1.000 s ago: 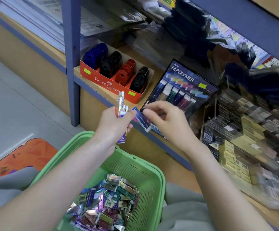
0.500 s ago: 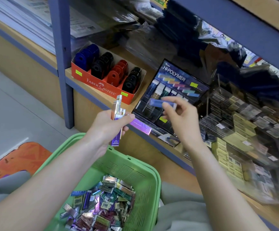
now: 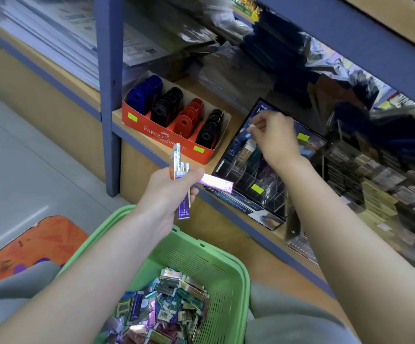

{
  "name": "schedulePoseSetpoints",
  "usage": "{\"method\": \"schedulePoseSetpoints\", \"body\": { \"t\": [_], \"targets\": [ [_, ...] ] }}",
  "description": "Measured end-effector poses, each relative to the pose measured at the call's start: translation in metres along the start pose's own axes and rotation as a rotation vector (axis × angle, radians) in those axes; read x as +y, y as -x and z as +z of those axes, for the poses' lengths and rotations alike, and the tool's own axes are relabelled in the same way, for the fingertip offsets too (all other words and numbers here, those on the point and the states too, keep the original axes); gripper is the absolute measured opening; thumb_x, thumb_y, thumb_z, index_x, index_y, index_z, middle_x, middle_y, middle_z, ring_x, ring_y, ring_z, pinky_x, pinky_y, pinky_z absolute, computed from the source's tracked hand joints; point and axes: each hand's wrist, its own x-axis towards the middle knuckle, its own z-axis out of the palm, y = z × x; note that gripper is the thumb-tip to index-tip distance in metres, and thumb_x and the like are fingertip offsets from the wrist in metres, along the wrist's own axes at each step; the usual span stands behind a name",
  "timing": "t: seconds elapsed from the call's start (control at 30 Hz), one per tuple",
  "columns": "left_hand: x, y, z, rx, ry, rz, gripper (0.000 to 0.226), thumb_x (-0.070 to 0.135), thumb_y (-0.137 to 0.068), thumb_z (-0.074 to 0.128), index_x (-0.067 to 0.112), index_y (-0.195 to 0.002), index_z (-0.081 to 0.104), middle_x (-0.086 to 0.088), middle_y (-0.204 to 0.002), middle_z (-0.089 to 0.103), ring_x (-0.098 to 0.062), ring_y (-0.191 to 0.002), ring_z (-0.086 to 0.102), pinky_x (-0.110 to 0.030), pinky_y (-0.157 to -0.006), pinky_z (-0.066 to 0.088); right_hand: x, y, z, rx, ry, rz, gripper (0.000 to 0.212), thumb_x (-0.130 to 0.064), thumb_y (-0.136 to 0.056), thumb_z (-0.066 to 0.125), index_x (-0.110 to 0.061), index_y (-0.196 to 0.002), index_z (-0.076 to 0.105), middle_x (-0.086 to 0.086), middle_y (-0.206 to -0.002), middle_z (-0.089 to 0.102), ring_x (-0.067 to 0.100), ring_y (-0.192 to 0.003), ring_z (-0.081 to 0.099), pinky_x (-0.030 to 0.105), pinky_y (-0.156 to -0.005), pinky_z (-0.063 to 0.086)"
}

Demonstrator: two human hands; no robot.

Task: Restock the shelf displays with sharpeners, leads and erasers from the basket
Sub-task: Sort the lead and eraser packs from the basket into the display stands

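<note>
One lead case (image 3: 246, 132) held over the display (image 3: 238, 167) at 1 o'clock
I see the right hand (image 3: 273, 140) pinching it by its end; the left hand (image 3: 174, 192) grips a bunch of cases (image 3: 176, 160) at centre, above the green basket (image 3: 117, 220) at 6 o'clock

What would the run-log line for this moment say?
step: restock leads | right hand: pinches small blue case above black display rack | left hand: grips several lead cases | green basket: many cases inside
</note>
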Motion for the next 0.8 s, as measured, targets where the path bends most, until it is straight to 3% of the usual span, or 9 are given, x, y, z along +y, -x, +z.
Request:
{"method": "schedulePoseSetpoints", "body": {
  "t": [0.27, 0.4, 0.6, 0.8],
  "targets": [
    [0.001, -0.001, 0.001, -0.007, 0.042, -0.007, 0.007, 0.019, -0.086, 0.069, 0.017, -0.084, 0.062, 0.001, -0.073, 0.061, -0.005, -0.056, 0.054, -0.013, -0.049, 0.049, -0.002, -0.019, -0.007, -0.123, 0.251, -0.061, 0.01, -0.009, -0.091, 0.06, -0.008, -0.1, 0.065, 0.014, -0.096, 0.064, 0.027, -0.087, 0.062, 0.04, -0.079, 0.054],
    [0.002, -0.001, -0.001, 0.0, 0.058, -0.012, 0.007, 0.019, -0.086, 0.068, 0.018, -0.084, 0.062, 0.001, -0.072, 0.061, -0.005, -0.054, 0.053, -0.012, -0.047, 0.048, -0.005, -0.02, -0.001, -0.181, 0.219, -0.057, 0.007, -0.009, -0.09, 0.062, -0.01, -0.095, 0.067, 0.013, -0.095, 0.067, 0.027, -0.089, 0.063, 0.042, -0.08, 0.054],
    [0.005, -0.003, -0.003, 0.017, 0.078, -0.012, 0.007, 0.019, -0.086, 0.069, 0.017, -0.084, 0.062, 0.0, -0.074, 0.061, -0.005, -0.055, 0.054, -0.012, -0.048, 0.049, -0.008, -0.02, 0.006, -0.168, 0.239, 0.004, 0.015, -0.021, -0.085, 0.07, -0.018, -0.1, 0.07, 0.0, -0.098, 0.069, 0.018, -0.092, 0.064, 0.029, -0.075, 0.048],
    [0.005, -0.008, -0.004, 0.044, 0.084, -0.017, 0.012, 0.02, -0.085, 0.07, 0.014, -0.093, 0.063, -0.001, -0.078, 0.062, -0.005, -0.055, 0.054, -0.013, -0.049, 0.05, -0.016, -0.025, 0.01, -0.18, 0.292, 0.017, 0.01, -0.023, -0.085, 0.07, -0.019, -0.095, 0.069, 0.0, -0.102, 0.07, 0.02, -0.096, 0.063, 0.032, -0.078, 0.05]
  ]
}}
